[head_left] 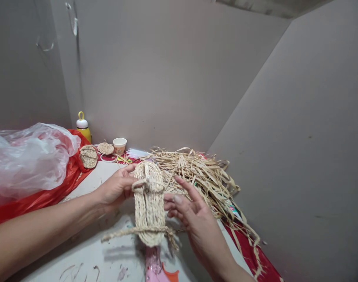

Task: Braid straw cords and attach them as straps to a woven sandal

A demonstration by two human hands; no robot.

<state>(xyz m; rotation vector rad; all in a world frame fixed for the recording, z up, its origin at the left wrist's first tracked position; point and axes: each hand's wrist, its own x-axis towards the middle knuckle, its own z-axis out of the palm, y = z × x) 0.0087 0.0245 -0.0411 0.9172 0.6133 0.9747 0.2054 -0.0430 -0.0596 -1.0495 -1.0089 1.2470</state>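
Observation:
A small sandal (149, 213) woven from straw braid is held up over the table, its sole long and oval with braided straps. My left hand (120, 188) grips its left edge near the upper strap, thumb in front and the other fingers partly behind. By the right edge is my right hand (190, 211), its fingers apart; whether the fingertips touch the sole I cannot tell. A straw braid (120, 234) crosses the lower end with loose ends on both sides. Below the sandal shows a pink glue gun (155, 270) with an orange trigger, partly cut off by the frame.
A pile of dry straw (196, 176) lies behind at right on a red cloth (255, 250). At back left are a plastic bag (35, 160), woven pieces (89, 157), a paper cup (119, 145) and a yellow bottle (84, 129). Straw scraps dot the white tabletop (108, 258).

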